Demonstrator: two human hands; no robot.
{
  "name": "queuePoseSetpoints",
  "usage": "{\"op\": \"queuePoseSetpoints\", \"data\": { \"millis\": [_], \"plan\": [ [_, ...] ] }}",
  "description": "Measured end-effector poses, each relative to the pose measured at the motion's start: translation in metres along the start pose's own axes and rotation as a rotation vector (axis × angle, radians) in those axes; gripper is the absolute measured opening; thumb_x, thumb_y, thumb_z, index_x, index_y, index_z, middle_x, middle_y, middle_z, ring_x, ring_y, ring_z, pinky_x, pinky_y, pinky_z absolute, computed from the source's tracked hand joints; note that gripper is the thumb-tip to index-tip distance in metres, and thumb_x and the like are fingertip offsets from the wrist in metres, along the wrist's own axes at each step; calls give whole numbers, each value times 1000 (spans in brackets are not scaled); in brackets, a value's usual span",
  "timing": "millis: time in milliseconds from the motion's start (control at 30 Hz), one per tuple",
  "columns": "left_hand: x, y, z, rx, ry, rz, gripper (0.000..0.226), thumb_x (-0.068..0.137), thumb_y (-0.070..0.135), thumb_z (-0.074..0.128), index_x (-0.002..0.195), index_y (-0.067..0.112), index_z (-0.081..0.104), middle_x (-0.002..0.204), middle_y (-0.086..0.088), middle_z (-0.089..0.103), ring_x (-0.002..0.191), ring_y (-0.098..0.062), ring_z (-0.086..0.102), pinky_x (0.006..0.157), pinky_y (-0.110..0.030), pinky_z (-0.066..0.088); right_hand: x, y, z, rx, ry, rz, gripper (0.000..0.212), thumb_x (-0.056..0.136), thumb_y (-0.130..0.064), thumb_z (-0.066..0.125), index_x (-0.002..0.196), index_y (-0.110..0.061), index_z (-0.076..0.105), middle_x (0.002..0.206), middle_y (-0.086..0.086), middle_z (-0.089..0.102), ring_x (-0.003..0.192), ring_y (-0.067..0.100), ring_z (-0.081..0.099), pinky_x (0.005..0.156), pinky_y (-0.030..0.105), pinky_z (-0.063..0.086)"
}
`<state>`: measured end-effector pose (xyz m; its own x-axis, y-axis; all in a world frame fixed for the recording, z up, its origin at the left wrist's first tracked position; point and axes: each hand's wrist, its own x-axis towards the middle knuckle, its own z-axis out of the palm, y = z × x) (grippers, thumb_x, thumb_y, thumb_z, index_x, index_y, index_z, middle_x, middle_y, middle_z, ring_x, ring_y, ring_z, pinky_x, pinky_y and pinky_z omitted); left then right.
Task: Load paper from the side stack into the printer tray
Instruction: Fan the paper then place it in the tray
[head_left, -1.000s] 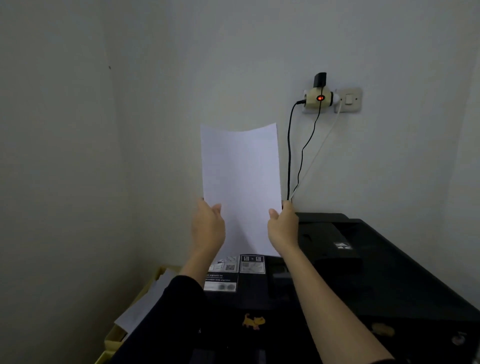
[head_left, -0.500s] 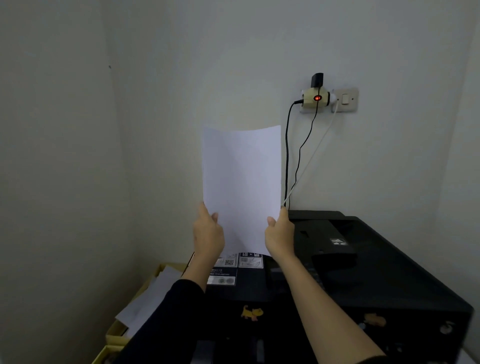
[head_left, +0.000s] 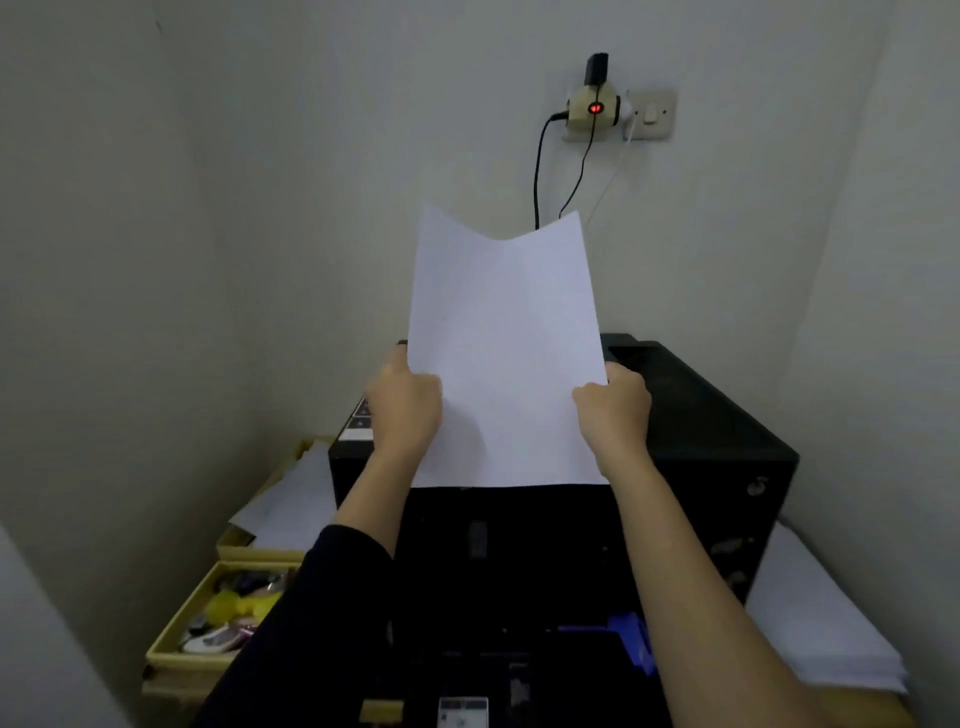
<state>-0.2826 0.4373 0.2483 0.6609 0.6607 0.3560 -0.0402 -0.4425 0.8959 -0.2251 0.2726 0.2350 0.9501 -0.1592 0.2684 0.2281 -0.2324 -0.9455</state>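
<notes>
Head view: both hands hold one white sheet (head_left: 504, 358) upright above the black printer (head_left: 717, 441), in the middle of the frame. The left hand (head_left: 405, 410) grips the sheet's left edge at about 9 o'clock of the sheet, thumb over the front and fingers curled behind. The right hand (head_left: 615, 410) grips the right edge at about 3 o'clock in the same way. Both hands are closed on the paper. The sheet's top edge sags in the middle, its two upper corners standing higher. Its bottom edge hangs straight across the printer's top.

The side stack (head_left: 821, 629) of white paper lies at 4 o'clock of the printer, just beside its right side. At 8 o'clock of the printer sits a yellow tray (head_left: 176, 644) with small mixed items, and behind it another tray (head_left: 234, 545) with loose paper (head_left: 291, 509) over it. A dark sleeve (head_left: 311, 623) covers the left forearm; the right forearm is bare.

On the wall at 12 o'clock, a socket (head_left: 654, 114) carries an adapter (head_left: 595, 109) with a red light, and black cables (head_left: 537, 176) drop from it behind the sheet.
</notes>
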Motion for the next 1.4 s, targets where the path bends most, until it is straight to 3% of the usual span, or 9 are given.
{"op": "queuePoseSetpoints", "data": {
  "millis": [200,400,567,700,833,1033,1167,1300,1400],
  "plan": [
    [-95,-25,-2,-158,-72,-92,27,84,-3,49,103,8,63,88,-1,61,68,-12,52,55,-19,38,-68,58,-50,95,29,117,11,77,8,46,79,10,56,72,8,54,64,17,43,53,24,29],
    [-186,-81,0,-301,-113,-178,29,86,-6,53,97,20,61,86,8,65,79,-10,60,70,-24,49,-136,118,-93,172,-43,220,30,84,14,49,90,-11,64,73,-6,59,63,6,51,43,2,40],
    [-253,-132,4,-294,-151,-337,31,86,-8,55,101,18,63,90,8,67,85,-13,63,79,-28,51,-187,176,-114,101,-84,417,29,84,14,51,95,-9,65,77,-3,61,66,8,54,51,14,45],
    [-291,-158,3,-184,-185,-461,28,88,-7,54,111,7,64,90,1,66,87,-20,63,73,-24,47,-215,209,-125,8,-154,551,27,84,13,49,98,0,68,78,0,63,71,16,56,65,26,46],
    [-300,-170,7,-3,-257,-583,37,90,-4,54,127,-1,55,99,-8,59,90,-23,55,78,-28,44,-218,221,-130,-102,-198,672,22,86,11,46,83,-5,61,73,2,56,67,17,50,66,31,48],
    [-288,-178,14,179,-341,-702,27,91,-1,49,116,-8,56,102,-18,60,73,-21,50,51,-22,35,-207,223,-123,-199,-219,838,15,88,2,45,75,1,51,68,8,48,57,18,43,51,25,33],
    [-282,-184,16,273,-370,-753,28,92,5,54,116,-9,54,100,-18,56,82,-24,48,55,-23,35,-204,217,-121,-208,-254,894,19,90,-2,42,71,-2,45,70,8,52,58,17,44,51,25,31],
    [-273,-186,16,249,-392,-739,31,92,4,54,118,-12,56,80,-8,50,71,-19,47,70,-25,37,-203,206,-121,-209,-262,922,13,91,-1,42,80,3,48,67,8,47,57,17,41,52,27,31],
    [-261,-188,16,151,-389,-818,30,91,1,53,118,-11,56,68,-1,47,58,-12,45,67,-28,43,-203,196,-121,-188,-274,914,17,93,0,43,107,5,52,70,6,45,61,15,41,69,32,38]
  ]
}}
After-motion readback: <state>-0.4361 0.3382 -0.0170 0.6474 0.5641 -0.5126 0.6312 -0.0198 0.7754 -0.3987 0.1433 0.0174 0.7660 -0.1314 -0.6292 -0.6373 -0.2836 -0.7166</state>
